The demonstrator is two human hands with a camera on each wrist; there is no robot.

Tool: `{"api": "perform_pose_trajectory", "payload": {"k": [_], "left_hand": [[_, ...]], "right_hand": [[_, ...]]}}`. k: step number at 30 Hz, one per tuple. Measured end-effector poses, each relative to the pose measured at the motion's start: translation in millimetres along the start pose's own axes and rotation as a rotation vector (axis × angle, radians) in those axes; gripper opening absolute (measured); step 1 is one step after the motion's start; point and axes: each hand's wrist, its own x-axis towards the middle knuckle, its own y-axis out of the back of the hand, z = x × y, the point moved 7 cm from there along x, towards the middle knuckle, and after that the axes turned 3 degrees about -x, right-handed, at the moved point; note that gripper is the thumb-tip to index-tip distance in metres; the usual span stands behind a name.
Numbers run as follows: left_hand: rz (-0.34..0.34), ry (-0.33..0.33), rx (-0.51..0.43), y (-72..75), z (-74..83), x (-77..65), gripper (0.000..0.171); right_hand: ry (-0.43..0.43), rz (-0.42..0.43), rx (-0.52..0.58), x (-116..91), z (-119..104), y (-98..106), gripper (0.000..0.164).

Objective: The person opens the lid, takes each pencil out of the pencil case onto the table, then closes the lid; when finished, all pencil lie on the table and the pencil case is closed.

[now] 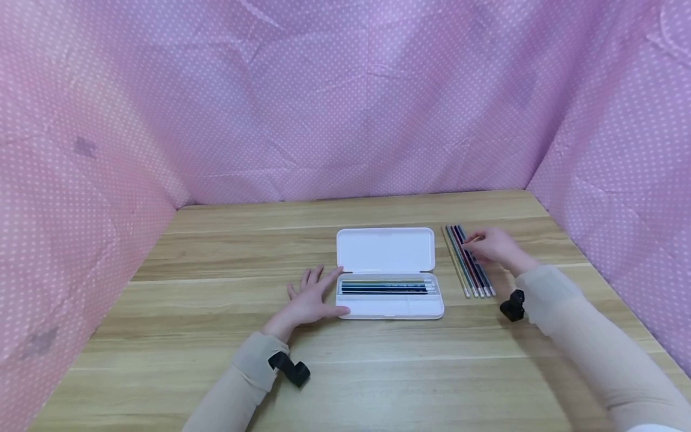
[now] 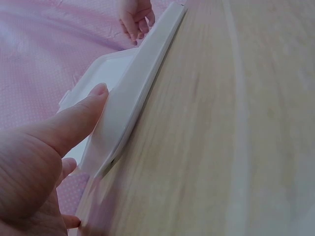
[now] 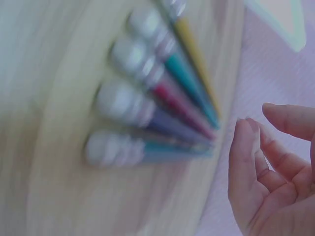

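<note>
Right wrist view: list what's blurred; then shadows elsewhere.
Right wrist view: slim coloured pencils with white erasers blurred, bare right hand sharper; head view: soft shadow beside the beige right sleeve on pale wooden table; left wrist view: shadow beside white plastic case.

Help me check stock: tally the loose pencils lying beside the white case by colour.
Yellow pencil: 1
Red pencil: 1
Pencils in blue-to-green shades: 3
Total: 5
</note>
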Motion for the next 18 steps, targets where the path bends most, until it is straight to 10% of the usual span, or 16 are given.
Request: {"api": "perform_pose_trajectory", "payload": {"k": [18], "left_hand": [[-0.007, 0.001, -0.006, 1.0, 0.5, -0.8, 0.090]], "right_hand": [[0.194, -0.083, -0.030, -21, -81, -47, 0.026]]}}
